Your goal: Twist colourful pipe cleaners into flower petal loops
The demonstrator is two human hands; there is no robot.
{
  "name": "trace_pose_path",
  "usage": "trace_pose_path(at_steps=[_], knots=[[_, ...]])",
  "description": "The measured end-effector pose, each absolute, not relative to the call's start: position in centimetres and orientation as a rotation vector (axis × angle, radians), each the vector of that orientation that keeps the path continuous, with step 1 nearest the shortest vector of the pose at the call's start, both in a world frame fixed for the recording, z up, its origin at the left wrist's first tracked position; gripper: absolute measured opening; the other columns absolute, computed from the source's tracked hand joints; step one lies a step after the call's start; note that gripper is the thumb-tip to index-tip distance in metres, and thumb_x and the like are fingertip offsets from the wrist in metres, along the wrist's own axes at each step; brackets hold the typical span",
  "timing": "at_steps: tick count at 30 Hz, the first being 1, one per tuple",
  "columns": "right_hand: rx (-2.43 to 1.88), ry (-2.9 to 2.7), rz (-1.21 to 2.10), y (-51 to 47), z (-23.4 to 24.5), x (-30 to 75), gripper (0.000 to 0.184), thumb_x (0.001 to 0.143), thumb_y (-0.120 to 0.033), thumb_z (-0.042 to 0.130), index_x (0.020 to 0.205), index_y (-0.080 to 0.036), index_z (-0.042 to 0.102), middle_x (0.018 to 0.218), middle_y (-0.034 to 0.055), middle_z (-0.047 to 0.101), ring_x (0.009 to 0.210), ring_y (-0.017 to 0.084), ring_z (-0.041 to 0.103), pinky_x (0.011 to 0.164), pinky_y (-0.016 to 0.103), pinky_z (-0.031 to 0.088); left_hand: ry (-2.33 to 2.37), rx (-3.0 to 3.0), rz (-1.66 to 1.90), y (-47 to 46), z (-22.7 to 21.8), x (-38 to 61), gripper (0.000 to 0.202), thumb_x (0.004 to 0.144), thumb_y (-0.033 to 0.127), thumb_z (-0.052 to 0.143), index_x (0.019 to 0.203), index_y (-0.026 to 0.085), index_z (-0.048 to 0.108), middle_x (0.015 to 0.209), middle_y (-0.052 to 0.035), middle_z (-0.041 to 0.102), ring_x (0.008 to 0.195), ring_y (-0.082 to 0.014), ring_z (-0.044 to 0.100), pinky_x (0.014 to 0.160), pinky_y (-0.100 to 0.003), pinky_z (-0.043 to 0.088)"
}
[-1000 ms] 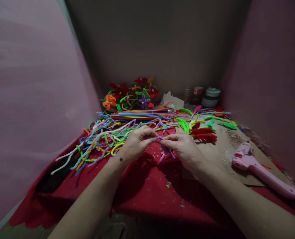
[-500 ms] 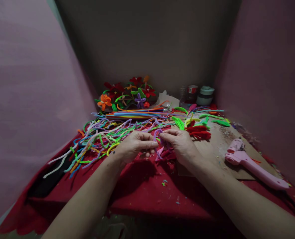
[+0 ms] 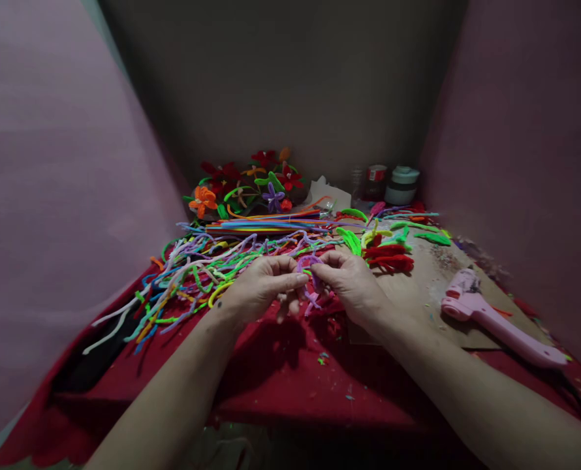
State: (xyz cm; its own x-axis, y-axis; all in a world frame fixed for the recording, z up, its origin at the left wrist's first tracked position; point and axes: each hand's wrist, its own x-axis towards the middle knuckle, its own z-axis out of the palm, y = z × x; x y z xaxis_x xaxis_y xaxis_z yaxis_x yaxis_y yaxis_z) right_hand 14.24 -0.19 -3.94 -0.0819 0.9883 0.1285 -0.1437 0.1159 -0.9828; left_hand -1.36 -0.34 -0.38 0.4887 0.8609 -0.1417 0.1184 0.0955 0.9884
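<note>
A purple pipe cleaner (image 3: 309,260) is bent into a loop between my two hands, above the front of the red-covered table. My left hand (image 3: 268,284) pinches its left side between thumb and fingers. On the other side my right hand (image 3: 352,281) grips it with closed fingertips, which hide part of it. Below the hands lie pink pipe-cleaner pieces (image 3: 312,301) on the cloth. Left of my left hand spreads a tangle of many-coloured pipe cleaners (image 3: 192,267).
A pink glue gun (image 3: 501,329) lies on a cardboard sheet (image 3: 422,307) at right, near red pipe-cleaner petals (image 3: 391,259) and green leaves (image 3: 349,240). Behind are pipe-cleaner flowers (image 3: 273,196), straight pipe cleaners (image 3: 271,226) and a lidded jar (image 3: 402,185). Walls rise on both sides.
The purple pipe cleaner's loop now looks rounder and more closed between my fingers. Both hands keep their grip, and the whole view has shifted slightly.
</note>
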Motion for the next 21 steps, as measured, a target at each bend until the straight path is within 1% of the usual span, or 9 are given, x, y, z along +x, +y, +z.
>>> trace_pose_path(at_steps=[4, 9, 15, 21], knots=[[-1.056, -1.28, 1.211, -0.43, -3.45, 14.12, 0.02, 0.067, -0.026, 0.059, 0.053, -0.016, 0.048, 0.044, -0.0053, 0.047, 0.04, 0.007, 0.041, 0.041, 0.02, 0.031, 0.986, 1.404, 0.809, -0.57, 0.07, -1.34, 0.019, 0.073, 0.026, 0.063, 0.068, 0.014, 0.05, 0.056, 0.0021, 0.06, 0.037, -0.0075, 0.052, 0.028, -0.014, 0.037], [-1.14, -1.376, 1.209, -0.66, -3.37, 13.84, 0.017, 0.067, -0.027, 0.058, 0.055, -0.016, 0.051, 0.042, -0.0042, 0.049, 0.038, 0.007, 0.041, 0.039, 0.02, 0.03, 1.007, 1.427, 0.891, -0.7, 0.36, -1.22, 0.019, 0.072, 0.026, 0.064, 0.07, 0.014, 0.049, 0.055, 0.0032, 0.059, 0.036, -0.0077, 0.052, 0.027, -0.014, 0.036], [-1.201, -1.397, 1.261, -0.58, -3.63, 13.78, 0.015, 0.065, -0.026, 0.057, 0.056, -0.017, 0.048, 0.041, -0.0046, 0.047, 0.036, 0.007, 0.04, 0.037, 0.02, 0.028, 1.081, 1.482, 0.902, -0.99, 0.39, -0.86, 0.023, 0.069, 0.029, 0.067, 0.07, 0.014, 0.049, 0.054, 0.0033, 0.058, 0.036, -0.0083, 0.052, 0.027, -0.015, 0.037], [-1.261, -1.471, 1.159, -0.57, -3.73, 13.84, 0.014, 0.063, -0.025, 0.056, 0.054, -0.017, 0.049, 0.042, -0.0034, 0.049, 0.038, 0.008, 0.042, 0.038, 0.02, 0.027, 1.124, 1.555, 0.871, -1.24, 0.25, -0.45, 0.025, 0.07, 0.032, 0.065, 0.069, 0.014, 0.049, 0.048, 0.0037, 0.057, 0.032, -0.0079, 0.05, 0.028, -0.016, 0.038]])
